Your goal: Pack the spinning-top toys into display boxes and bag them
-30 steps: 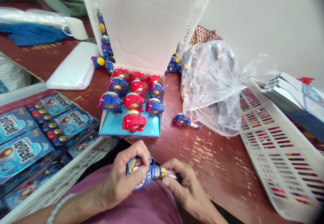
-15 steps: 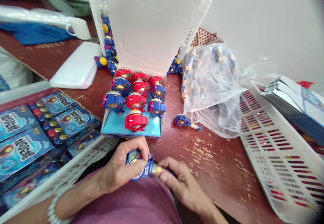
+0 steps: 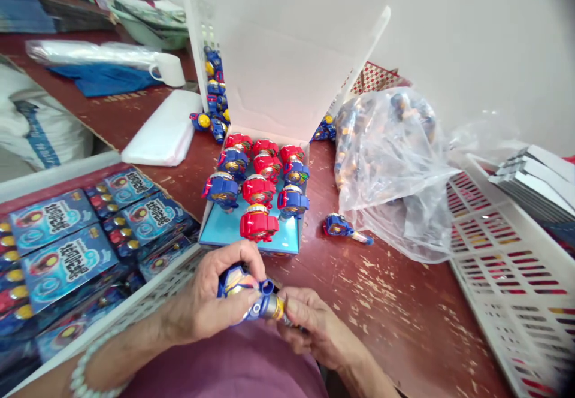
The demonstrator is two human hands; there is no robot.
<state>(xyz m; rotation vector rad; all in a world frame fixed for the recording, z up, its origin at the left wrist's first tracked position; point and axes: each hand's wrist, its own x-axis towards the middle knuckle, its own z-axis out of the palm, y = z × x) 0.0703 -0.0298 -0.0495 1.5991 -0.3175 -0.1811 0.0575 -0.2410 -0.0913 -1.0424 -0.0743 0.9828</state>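
My left hand (image 3: 220,293) is closed round the body of a blue plastic toy (image 3: 242,281) with a round face, a small ring and a grey and yellow neck. At the neck end my right hand (image 3: 309,323) grips with thumb and fingers; its fingers partly hide that end. Just beyond my hands stands an open display box (image 3: 251,243) with a blue insert, its white lid raised. Red toys (image 3: 259,223) and blue toys (image 3: 293,201) sit upright in it, and bare insert shows at the front. One loose blue toy (image 3: 339,226) lies on the table right of the box.
A clear plastic bag (image 3: 395,164) of toys lies right of the box, beside a white slotted basket (image 3: 494,266). Left is a crate of packed boxes (image 3: 58,218). Behind it are a stack of white sheets (image 3: 164,131) and a white mug (image 3: 169,70).
The view has shifted, so the scene sits further right and lower. My right fingers have closed in further round the neck of the toy, while my left hand keeps its hold.
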